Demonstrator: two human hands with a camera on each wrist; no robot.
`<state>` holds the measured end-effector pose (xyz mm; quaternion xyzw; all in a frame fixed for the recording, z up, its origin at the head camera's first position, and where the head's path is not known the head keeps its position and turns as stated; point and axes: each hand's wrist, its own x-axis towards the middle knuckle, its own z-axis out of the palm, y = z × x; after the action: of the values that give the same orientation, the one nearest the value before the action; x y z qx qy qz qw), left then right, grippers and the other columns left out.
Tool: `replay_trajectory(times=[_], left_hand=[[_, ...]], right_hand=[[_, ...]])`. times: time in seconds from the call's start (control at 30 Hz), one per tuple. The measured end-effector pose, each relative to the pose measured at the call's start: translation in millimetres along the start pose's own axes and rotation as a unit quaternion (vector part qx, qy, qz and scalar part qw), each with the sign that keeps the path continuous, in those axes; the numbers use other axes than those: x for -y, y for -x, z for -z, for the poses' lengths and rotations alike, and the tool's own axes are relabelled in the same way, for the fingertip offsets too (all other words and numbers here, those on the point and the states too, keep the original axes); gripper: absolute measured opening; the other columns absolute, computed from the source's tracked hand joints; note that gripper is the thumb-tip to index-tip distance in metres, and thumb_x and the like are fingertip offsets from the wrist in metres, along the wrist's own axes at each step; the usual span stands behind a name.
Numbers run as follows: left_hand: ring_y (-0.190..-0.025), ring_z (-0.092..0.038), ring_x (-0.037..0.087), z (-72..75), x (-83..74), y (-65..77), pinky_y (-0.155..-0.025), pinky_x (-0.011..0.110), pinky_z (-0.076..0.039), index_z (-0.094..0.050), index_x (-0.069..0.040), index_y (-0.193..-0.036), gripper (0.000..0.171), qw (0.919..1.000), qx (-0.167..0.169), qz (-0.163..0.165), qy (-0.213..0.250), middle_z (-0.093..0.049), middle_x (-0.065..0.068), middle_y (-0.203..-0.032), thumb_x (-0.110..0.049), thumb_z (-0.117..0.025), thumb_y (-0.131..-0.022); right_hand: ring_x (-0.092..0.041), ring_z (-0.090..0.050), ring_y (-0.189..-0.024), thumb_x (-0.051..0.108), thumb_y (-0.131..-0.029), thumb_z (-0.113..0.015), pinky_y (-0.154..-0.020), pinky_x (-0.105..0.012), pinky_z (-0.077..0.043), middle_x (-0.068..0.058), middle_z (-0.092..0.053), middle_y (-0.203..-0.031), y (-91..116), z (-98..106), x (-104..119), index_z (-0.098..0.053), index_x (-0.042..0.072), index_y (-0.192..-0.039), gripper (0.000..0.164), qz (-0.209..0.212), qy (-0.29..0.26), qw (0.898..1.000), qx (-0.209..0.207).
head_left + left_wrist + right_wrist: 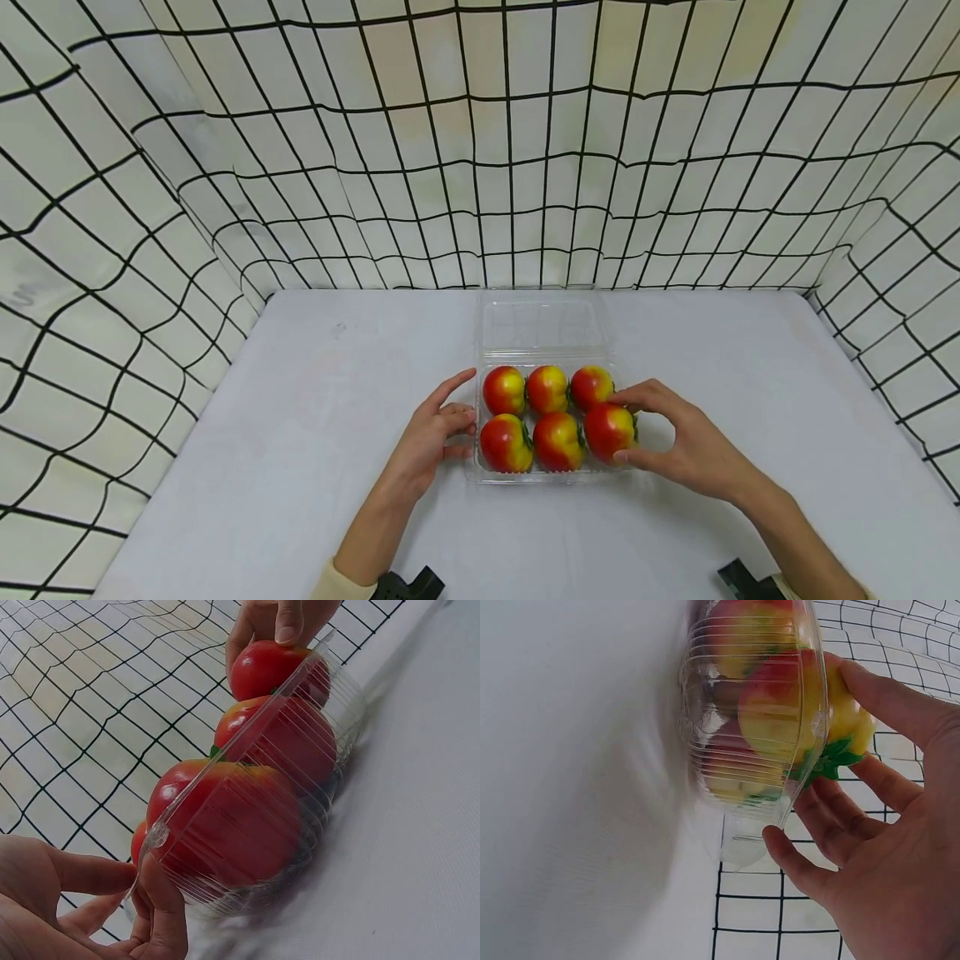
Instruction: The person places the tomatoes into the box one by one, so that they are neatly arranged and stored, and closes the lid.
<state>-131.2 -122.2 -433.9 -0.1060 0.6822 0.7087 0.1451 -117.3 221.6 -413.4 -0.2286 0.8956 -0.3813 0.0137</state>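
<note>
A clear plastic clamshell box [450, 479] lies on the table with its lid [543, 327] folded open toward the back. Inside sit several round red-and-yellow fruits [558, 442] with green leafy tops, in two rows. My right hand [697, 437] grips the front right fruit [609, 432], thumb on the near side and fingers on the far side. In the right wrist view that fruit [847, 712] stands partly above the rim. At the box's left side, my left hand [429, 442] pinches the rim [156, 834] between thumb and fingers.
White cloth covers the table [337, 350]. Black wire grid [510, 167] over pale panels walls in the back and both sides. Dark straps with devices sit at the left wrist [408, 586] and right wrist [746, 579].
</note>
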Motion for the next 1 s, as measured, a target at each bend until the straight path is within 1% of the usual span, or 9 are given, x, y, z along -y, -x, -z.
replay_trajectory(times=[0.13, 0.27, 0.43, 0.5, 0.77, 0.93, 1.0], left_hand=[[-0.084, -0.061, 0.018, 0.2, 0.2, -0.4, -0.064, 0.024, -0.059, -0.055, -0.033, -0.150, 0.053, 1.0000, 0.000, 0.001, 0.001, -0.063, 0.003, -0.094, -0.009, -0.055, -0.102], [-0.084, -0.061, 0.018, 0.7, 0.3, 0.2, -0.064, 0.024, -0.059, -0.055, -0.033, -0.149, 0.053, 1.0000, 0.002, 0.002, 0.000, -0.063, 0.003, -0.095, -0.009, -0.056, -0.102], [-0.083, -0.061, 0.018, 1.0, 0.4, 0.6, -0.064, 0.024, -0.059, -0.055, -0.033, -0.149, 0.053, 1.0000, 0.002, 0.002, 0.004, -0.063, 0.003, -0.094, -0.009, -0.056, -0.102], [-0.083, -0.061, 0.018, 0.8, 0.6, -0.5, -0.064, 0.024, -0.059, -0.055, -0.033, -0.149, 0.053, 1.0000, 0.003, 0.003, 0.007, -0.063, 0.003, -0.094, -0.008, -0.056, -0.102], [-0.084, -0.061, 0.018, 0.3, 0.8, -1.1, -0.065, 0.024, -0.059, -0.055, -0.034, -0.149, 0.054, 0.9999, 0.005, 0.004, 0.010, -0.063, 0.004, -0.095, -0.009, -0.056, -0.102], [-0.084, -0.061, 0.018, 0.3, 0.6, -0.8, -0.065, 0.025, -0.060, -0.055, -0.035, -0.149, 0.054, 1.0000, 0.003, 0.005, 0.008, -0.064, 0.005, -0.096, -0.009, -0.057, -0.101], [-0.084, -0.062, 0.018, 0.5, 0.7, -0.1, -0.065, 0.025, -0.060, -0.055, -0.035, -0.149, 0.054, 1.0000, 0.002, 0.004, 0.007, -0.064, 0.005, -0.096, -0.010, -0.057, -0.101]], right_hand=[[-0.011, -0.060, -0.116, 0.037, -0.081, -0.089, -0.097, -0.039, -0.062, 0.010, -0.063, -0.126, 0.5, -2.7, -1.6, -0.063, 0.032, -0.136, 0.061, 0.001, 0.010, 1.000, 0.002], [-0.010, -0.060, -0.115, 0.036, -0.078, -0.091, -0.096, -0.039, -0.062, 0.011, -0.063, -0.126, 0.7, -5.5, -4.4, -0.064, 0.032, -0.135, 0.063, 0.006, 0.018, 1.000, -0.001], [-0.008, -0.061, -0.116, 0.036, -0.077, -0.092, -0.097, -0.035, -0.061, 0.012, -0.063, -0.126, 0.4, -6.8, -6.1, -0.064, 0.031, -0.135, 0.064, 0.020, 0.028, 0.999, -0.002], [-0.006, -0.061, -0.116, 0.036, -0.078, -0.092, -0.098, -0.033, -0.061, 0.014, -0.063, -0.126, 0.4, -6.7, -6.1, -0.064, 0.033, -0.134, 0.063, 0.021, 0.028, 0.999, -0.001], [-0.007, -0.063, -0.117, 0.038, -0.078, -0.091, -0.099, -0.039, -0.061, 0.015, -0.063, -0.128, -0.4, -6.9, -8.0, -0.065, 0.034, -0.133, 0.061, 0.035, 0.038, 0.999, 0.004], [-0.008, -0.063, -0.117, 0.038, -0.079, -0.091, -0.100, -0.038, -0.061, 0.015, -0.063, -0.129, -0.6, -6.7, -9.0, -0.065, 0.034, -0.134, 0.061, 0.043, 0.041, 0.998, 0.008], [-0.007, -0.063, -0.117, 0.038, -0.081, -0.089, -0.100, -0.037, -0.061, 0.015, -0.063, -0.129, -0.4, -6.1, -9.1, -0.065, 0.034, -0.134, 0.058, 0.043, 0.043, 0.998, 0.010]])
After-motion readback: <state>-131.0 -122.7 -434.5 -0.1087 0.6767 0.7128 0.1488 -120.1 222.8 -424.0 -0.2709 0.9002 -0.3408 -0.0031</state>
